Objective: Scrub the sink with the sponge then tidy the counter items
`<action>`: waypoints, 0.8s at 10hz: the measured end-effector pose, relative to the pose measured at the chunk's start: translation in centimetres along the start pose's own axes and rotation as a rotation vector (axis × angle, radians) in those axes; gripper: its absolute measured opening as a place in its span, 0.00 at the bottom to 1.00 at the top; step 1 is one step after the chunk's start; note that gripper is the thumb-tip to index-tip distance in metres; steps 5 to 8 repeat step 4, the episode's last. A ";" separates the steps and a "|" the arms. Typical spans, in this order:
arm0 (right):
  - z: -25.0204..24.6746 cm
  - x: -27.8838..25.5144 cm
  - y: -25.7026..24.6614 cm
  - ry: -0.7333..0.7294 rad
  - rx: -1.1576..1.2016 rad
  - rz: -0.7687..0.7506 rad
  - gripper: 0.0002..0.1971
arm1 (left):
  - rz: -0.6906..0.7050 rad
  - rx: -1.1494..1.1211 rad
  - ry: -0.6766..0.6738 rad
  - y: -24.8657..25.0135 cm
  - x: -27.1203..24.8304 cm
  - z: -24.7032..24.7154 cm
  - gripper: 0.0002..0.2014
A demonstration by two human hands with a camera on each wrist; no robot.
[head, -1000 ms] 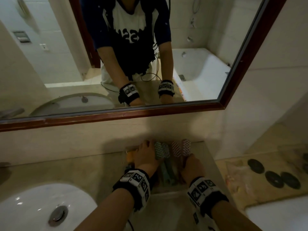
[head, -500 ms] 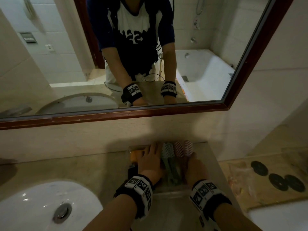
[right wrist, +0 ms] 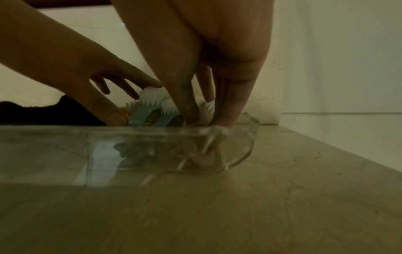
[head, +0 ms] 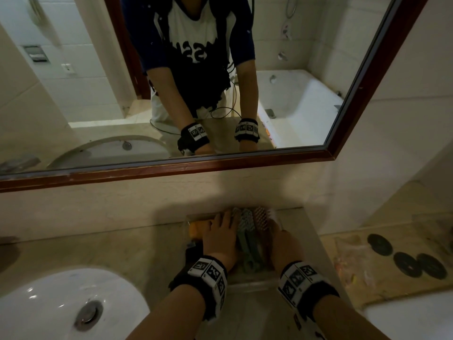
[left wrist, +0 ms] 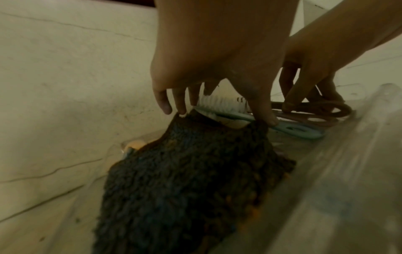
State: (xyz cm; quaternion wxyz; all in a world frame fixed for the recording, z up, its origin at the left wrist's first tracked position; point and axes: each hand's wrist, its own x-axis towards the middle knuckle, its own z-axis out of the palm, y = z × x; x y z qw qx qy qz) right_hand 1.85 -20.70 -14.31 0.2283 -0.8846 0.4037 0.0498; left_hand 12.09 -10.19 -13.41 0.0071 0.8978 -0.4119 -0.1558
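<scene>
At the back right corner of the counter [head: 98,244], against the wall under the mirror [head: 220,165], stands a clear glass tray [right wrist: 245,137]. Both hands reach into it. The left hand [head: 220,241] has its fingers spread and nearly straight; its fingertips [left wrist: 166,107] touch the far edge of the dark-topped sponge [left wrist: 185,180], which lies in the left part of the tray with orange showing beneath it. This grip stands apart, clamped on nothing. The thumb rests near the handle of a pale blue brush [left wrist: 289,128]. The right hand [head: 282,244] points its fingers down into the right end of the tray among the pink brushes [head: 261,218]; whether its grip is clamped on one cannot be told. The white sink [head: 56,305] sits at the counter's front left, well apart.
</scene>
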 end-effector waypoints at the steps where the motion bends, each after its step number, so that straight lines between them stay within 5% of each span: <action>1: 0.0 -0.2 0.0 0.027 0.057 0.000 0.26 | 0.017 0.017 0.003 0.0 0.0 -0.2 0.46; 3: -1.4 -1.8 -0.3 -0.045 -0.021 0.078 0.30 | 0.027 -0.096 0.147 -1.3 -2.3 -1.3 0.37; 4: -2.0 -3.5 -0.4 -0.053 -0.053 0.108 0.17 | 0.000 -0.148 0.203 -2.1 -4.1 -2.1 0.31; 8: -2.0 -3.5 -0.4 -0.053 -0.053 0.108 0.17 | 0.000 -0.148 0.203 -2.1 -4.1 -2.1 0.31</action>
